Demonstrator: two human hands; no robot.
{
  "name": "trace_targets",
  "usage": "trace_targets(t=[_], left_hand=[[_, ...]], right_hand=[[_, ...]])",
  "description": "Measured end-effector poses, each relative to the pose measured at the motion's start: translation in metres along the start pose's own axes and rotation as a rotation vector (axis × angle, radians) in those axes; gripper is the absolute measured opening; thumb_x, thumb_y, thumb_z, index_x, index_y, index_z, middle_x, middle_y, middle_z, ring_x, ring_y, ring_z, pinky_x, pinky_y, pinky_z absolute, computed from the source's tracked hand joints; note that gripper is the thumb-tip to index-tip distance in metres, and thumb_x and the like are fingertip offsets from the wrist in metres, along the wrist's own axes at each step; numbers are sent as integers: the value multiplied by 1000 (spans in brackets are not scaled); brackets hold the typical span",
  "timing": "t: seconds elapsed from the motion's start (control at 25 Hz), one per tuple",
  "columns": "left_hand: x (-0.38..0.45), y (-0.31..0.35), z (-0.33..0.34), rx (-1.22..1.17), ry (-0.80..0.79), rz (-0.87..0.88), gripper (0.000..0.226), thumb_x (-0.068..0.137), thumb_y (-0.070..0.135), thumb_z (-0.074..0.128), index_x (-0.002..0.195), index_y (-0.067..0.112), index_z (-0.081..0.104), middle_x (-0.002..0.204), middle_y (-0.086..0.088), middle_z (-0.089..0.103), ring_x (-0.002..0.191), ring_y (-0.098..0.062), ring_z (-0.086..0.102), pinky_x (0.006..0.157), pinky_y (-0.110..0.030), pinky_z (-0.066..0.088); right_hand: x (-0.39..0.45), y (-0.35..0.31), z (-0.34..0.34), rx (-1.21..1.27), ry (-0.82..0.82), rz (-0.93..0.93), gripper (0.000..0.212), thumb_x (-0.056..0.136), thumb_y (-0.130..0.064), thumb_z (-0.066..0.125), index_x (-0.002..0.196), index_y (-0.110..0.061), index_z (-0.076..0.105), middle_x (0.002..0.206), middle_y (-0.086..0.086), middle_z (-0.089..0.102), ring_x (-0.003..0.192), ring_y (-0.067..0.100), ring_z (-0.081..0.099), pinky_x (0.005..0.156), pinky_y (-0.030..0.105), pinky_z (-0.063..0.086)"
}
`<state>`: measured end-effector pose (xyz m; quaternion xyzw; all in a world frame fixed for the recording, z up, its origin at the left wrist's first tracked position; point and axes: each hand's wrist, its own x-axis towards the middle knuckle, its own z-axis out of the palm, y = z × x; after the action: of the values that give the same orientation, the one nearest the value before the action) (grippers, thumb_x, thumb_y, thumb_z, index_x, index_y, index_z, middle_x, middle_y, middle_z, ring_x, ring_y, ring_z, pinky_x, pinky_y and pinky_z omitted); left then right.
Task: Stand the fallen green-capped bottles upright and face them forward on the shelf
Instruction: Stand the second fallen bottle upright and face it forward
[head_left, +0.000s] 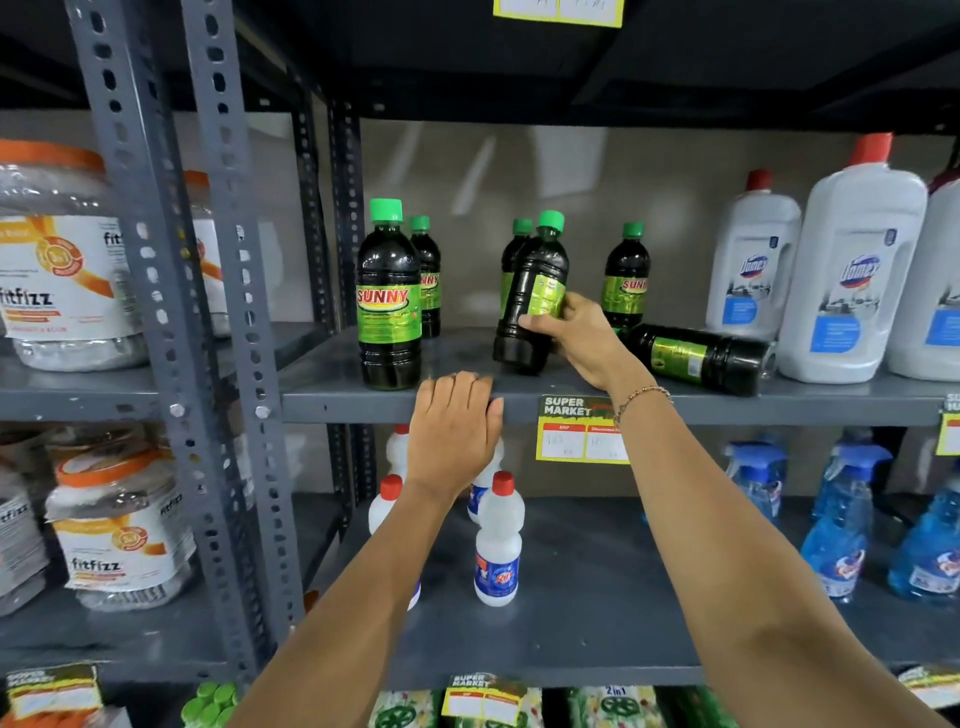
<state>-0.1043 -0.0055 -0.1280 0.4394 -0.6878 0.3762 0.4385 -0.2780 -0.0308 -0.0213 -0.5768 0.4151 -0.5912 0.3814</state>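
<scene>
- My right hand (576, 338) wraps the lower body of one green-capped bottle (530, 296), fingers clamped over its glossy green label. The bottle is tilted, cap leaning right, its base touching the shelf (675, 402).
- The bottle is dark, near-black plastic with a ribbed round body, narrow neck and a ridged bright-green screw cap. The label face is turned partly to the right, not square to me.
- My left hand (454, 431) lies flat, palm down, fingers together on the front lip of the shelf, gripping nothing.
- A second fallen bottle (696, 358) lies on its side just right of my right hand, base pointing right, label up; its cap end is hidden behind my hand.
- The front upright bottle (388, 301) stands at the left of the bay, its "SUNNY" label facing forward. Another stands close behind it.
- Two more bottles stand upright at the back: one directly behind the tilted bottle, one (626, 280) to its right.
- The shelf is grey painted sheet metal, matte, carried on perforated angle-steel uprights (156, 260).
- Tall white opaque jugs with red caps (852, 275) stand to the right, the nearest just beside the fallen bottle's base.
- A thin beaded bracelet (641, 397) circles my right wrist.
- A yellow price tag (579, 428) hangs on the shelf lip between my arms.
</scene>
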Motion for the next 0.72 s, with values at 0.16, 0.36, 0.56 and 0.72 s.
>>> trace_targets(t=[0.16, 0.36, 0.56, 0.72], left_hand=[[-1, 2, 0, 14, 12, -16, 35, 94, 31, 38, 102, 9, 64, 95, -7, 66, 83, -26, 60, 82, -38, 40], [-1, 5, -3, -4, -10, -60, 35, 95, 31, 38, 103, 8, 64, 96, -7, 66, 84, -27, 59, 85, -37, 37], [-2, 7, -2, -4, -15, -75, 35, 95, 31, 38, 104, 9, 64, 98, -6, 66, 87, -27, 59, 88, -37, 36], [-1, 5, -1, 3, -2, -58, 36, 94, 30, 38, 103, 8, 65, 96, -7, 67, 85, -28, 61, 86, -37, 35]], right_hand=[[-2, 2, -6, -41, -204, -17, 57, 80, 9, 68, 133, -2, 50, 132, 17, 61, 121, 26, 59, 106, 38, 45], [-2, 6, -10, -7, -347, 31, 55, 91, 7, 55, 142, -4, 41, 141, 17, 54, 131, 27, 51, 111, 43, 39], [-4, 5, -9, -16, -329, 76, 59, 88, 10, 58, 142, -4, 40, 137, 14, 57, 124, 25, 55, 109, 39, 41], [-3, 2, -9, -127, -242, 37, 61, 76, 5, 74, 131, -4, 50, 125, 10, 66, 115, 21, 62, 109, 39, 43]])
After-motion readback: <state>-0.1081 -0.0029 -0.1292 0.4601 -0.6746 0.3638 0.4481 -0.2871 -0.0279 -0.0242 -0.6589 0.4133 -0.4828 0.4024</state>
